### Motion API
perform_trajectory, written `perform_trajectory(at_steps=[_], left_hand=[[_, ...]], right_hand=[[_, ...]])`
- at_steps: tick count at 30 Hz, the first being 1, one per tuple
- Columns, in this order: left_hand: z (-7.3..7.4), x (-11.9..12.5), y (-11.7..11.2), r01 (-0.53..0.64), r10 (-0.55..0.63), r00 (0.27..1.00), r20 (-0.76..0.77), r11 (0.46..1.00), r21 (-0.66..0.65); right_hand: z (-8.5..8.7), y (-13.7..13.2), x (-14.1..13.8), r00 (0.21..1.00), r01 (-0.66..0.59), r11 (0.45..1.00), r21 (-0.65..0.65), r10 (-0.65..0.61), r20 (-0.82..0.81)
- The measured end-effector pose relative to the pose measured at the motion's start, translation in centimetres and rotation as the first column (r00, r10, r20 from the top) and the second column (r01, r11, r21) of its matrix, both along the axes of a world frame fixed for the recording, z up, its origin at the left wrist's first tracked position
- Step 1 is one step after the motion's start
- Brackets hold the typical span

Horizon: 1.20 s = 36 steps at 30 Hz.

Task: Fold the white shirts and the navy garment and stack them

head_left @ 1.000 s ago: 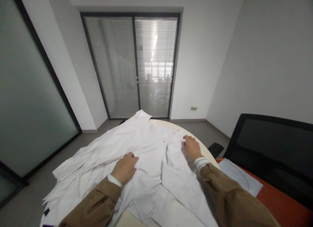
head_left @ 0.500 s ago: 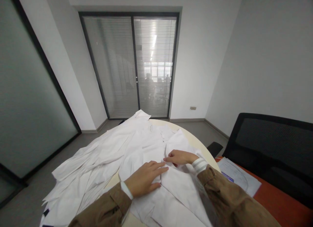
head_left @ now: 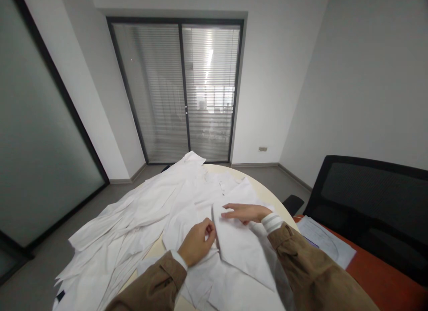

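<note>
A large white coat of thin cloth lies spread in loose folds over a round cream table, its long tails hanging past the left edge. My right hand rests flat and open on a folded, pointed white panel. My left hand is curled closed on the cloth, right beside that panel's left edge. The table shows only in small patches around the coat.
A black mesh chair stands at the right, beside an orange surface bearing papers. Behind the table is a glass door with blinds. A frosted glass wall runs along the left, above a grey floor.
My left hand has gone from spread fingers to a closed curl. A white panel now lies folded into a point at the middle, and my right hand has slid left onto it.
</note>
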<state>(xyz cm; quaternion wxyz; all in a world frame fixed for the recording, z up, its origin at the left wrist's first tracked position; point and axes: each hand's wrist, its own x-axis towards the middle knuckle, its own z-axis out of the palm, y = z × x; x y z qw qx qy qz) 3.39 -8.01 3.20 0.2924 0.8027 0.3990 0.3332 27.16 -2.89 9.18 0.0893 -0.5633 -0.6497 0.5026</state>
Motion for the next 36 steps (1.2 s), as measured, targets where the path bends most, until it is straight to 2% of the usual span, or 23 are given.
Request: perform_trajectory(at_steps=[3,6,8,10,12,14,16,18,20,21,23,25,27,29,32,34,36], left_hand=[[-0.2,-0.1,0.5,-0.096,0.109,0.983,0.150,0.991,-0.095],[-0.1,-0.4,0.9,-0.199,0.225,0.944,0.240,0.972,-0.129],[0.1,-0.8,1.1,-0.281,0.298,0.912,0.281,0.954,-0.099],[0.2,-1.2,1.1,-0.327,0.322,0.897,0.304,0.944,-0.038],[0.3,-1.6,1.1,-0.308,0.286,0.912,0.293,0.951,0.032],[0.1,-1.8,1.1,-0.238,0.210,0.949,0.236,0.967,0.095],[-0.1,-1.8,1.0,-0.160,0.140,0.978,0.156,0.979,0.125],[-0.4,-1.7,0.9,-0.138,0.127,0.986,0.108,0.986,0.097],[-0.6,-1.5,1.0,-0.197,0.193,0.973,0.126,0.980,0.023],[-0.6,-1.5,1.1,-0.242,0.242,0.958,0.155,0.970,-0.017],[-0.5,-1.7,1.5,-0.325,0.332,0.917,0.222,0.943,-0.069],[-0.3,-2.2,2.1,-0.385,0.391,0.880,0.270,0.920,-0.077],[-0.1,-2.9,2.9,-0.441,0.441,0.854,0.274,0.895,-0.066],[0.0,-3.9,3.6,-0.497,0.497,0.839,0.221,0.866,-0.059],[0.4,-5.2,4.0,-0.568,0.568,0.823,-0.019,0.823,-0.025],[1.0,-5.9,3.6,-0.583,0.565,0.779,-0.271,0.812,0.019],[1.7,-6.2,2.8,-0.567,0.514,0.698,-0.499,0.822,0.055]], right_hand=[[0.4,-0.2,-0.2,0.996,-0.081,0.995,0.059,0.078,0.050],[0.9,-0.3,-1.4,0.991,0.002,0.997,0.074,0.008,-0.136],[1.3,-0.3,-2.4,0.953,0.049,0.998,0.039,-0.035,-0.301],[1.5,-0.2,-3.0,0.940,0.022,1.000,0.016,-0.015,-0.339],[1.5,0.0,-3.0,0.973,-0.067,0.998,0.016,0.069,-0.219],[1.4,0.1,-2.5,0.987,-0.158,0.987,0.005,0.159,-0.008],[1.3,0.1,-1.7,0.960,-0.222,0.975,0.005,0.218,0.175],[1.4,-0.2,-1.2,0.936,-0.281,0.959,-0.022,0.279,0.214],[1.4,-0.5,-1.3,0.947,-0.310,0.950,-0.046,0.313,0.076],[1.4,-0.7,-1.7,0.960,-0.280,0.959,-0.042,0.279,-0.032],[1.1,-0.8,-2.9,0.955,-0.127,0.992,-0.008,0.120,-0.272],[0.4,-0.6,-4.4,0.877,0.036,0.999,-0.003,-0.034,-0.480],[-0.8,-0.4,-5.8,0.806,0.103,0.995,-0.008,-0.088,-0.585],[-2.4,-0.5,-6.8,0.830,0.129,0.989,0.069,-0.070,-0.553],[-5.0,-1.8,-7.5,0.934,0.105,0.935,0.338,0.024,-0.356],[-6.2,-3.3,-7.4,0.977,0.039,0.846,0.532,0.079,-0.197],[-6.7,-4.7,-7.0,0.990,-0.097,0.727,0.680,0.142,-0.011]])
